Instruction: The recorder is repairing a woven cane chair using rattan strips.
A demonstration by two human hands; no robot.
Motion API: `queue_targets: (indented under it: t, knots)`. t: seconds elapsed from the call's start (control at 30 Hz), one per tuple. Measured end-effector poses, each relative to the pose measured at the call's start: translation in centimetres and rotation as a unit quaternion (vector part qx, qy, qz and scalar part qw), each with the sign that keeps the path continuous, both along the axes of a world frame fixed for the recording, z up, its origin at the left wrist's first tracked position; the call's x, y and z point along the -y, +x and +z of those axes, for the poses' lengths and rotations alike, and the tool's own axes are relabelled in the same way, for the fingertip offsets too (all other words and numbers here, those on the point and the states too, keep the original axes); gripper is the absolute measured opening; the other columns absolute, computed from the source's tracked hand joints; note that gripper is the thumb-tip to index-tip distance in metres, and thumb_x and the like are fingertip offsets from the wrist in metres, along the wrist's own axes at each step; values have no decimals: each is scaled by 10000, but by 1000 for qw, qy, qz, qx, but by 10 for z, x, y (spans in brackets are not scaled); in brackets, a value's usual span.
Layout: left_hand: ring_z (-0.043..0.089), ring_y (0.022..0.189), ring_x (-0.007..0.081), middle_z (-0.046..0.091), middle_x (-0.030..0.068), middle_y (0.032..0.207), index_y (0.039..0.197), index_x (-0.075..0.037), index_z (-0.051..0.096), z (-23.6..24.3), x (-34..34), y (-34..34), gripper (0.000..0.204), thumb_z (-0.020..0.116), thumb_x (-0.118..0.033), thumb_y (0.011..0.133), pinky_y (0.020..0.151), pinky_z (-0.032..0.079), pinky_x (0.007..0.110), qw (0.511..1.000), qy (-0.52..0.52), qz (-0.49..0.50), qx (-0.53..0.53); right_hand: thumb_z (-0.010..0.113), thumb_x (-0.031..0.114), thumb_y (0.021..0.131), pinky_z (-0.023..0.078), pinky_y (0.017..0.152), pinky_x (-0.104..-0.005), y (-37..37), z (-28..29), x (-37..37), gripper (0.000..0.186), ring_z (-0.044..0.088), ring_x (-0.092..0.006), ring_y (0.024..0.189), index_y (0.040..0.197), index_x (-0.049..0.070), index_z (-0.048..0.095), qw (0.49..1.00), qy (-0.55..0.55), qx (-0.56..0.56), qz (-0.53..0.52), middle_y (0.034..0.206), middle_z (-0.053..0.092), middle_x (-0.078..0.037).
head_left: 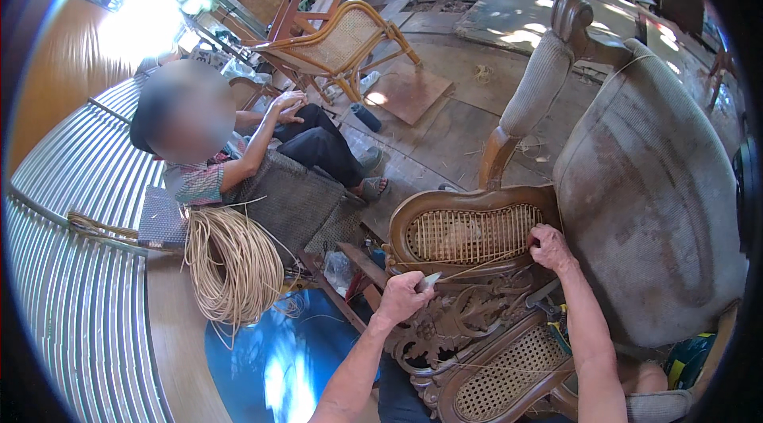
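one left hand (404, 296) is curled tight around a pale flat piece (430, 281); the right hand (551, 248) bends its fingers in at the right end of a framed cane panel (469, 236), and i cannot tell what they pinch. the panel lies just left of a grey chair back (648, 185), with carved wood (457, 324) on its near side.

Rounded brown frame (475, 199), cane lattice (470, 234) inside — pale (gridded)
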State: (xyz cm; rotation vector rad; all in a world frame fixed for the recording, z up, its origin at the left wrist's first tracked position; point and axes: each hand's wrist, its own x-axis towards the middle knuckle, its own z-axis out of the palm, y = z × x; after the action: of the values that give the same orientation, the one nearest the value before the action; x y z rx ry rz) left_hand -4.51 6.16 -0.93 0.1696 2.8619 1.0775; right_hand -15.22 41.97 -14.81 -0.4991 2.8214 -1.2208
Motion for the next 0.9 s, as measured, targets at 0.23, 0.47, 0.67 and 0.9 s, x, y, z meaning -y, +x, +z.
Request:
queue_targets:
  t: [0.23,0.47,0.67,0.9]
  knots:
    - [587,563,177,599,117,630,729,13,591,0,-3,1,234,720,-149,839,552,473,323,1000,-9,-5,-16,604,59,751,524,808,-443,12,30,0,124,638,-348,906,863,82,651,1000,-8,12,10,866,640,-143]
    - [623,580,274,600,173,651,724,7,587,-4,4,0,253,717,-181,832,553,474,371,998,-38,-25,-44,569,58,731,521,843,-442,-1,16,2,161,626,-360,939,849,80,677,999,4,-5,53,890,638,-156]
    - [618,595,287,578,175,654,738,15,586,-5,1,-8,238,723,-169,804,579,474,387,994,-37,-41,-93,589,41,733,497,833,-437,4,11,-5,166,602,-367,928,880,49,664,999,-15,2,36,897,617,-157]
    - [618,589,157,616,116,623,733,16,596,-1,3,0,243,705,-166,851,557,472,344,999,43,-7,15,586,38,745,495,838,-460,-1,14,3,161,601,-395,966,892,43,651,997,40,15,61,916,617,-184]
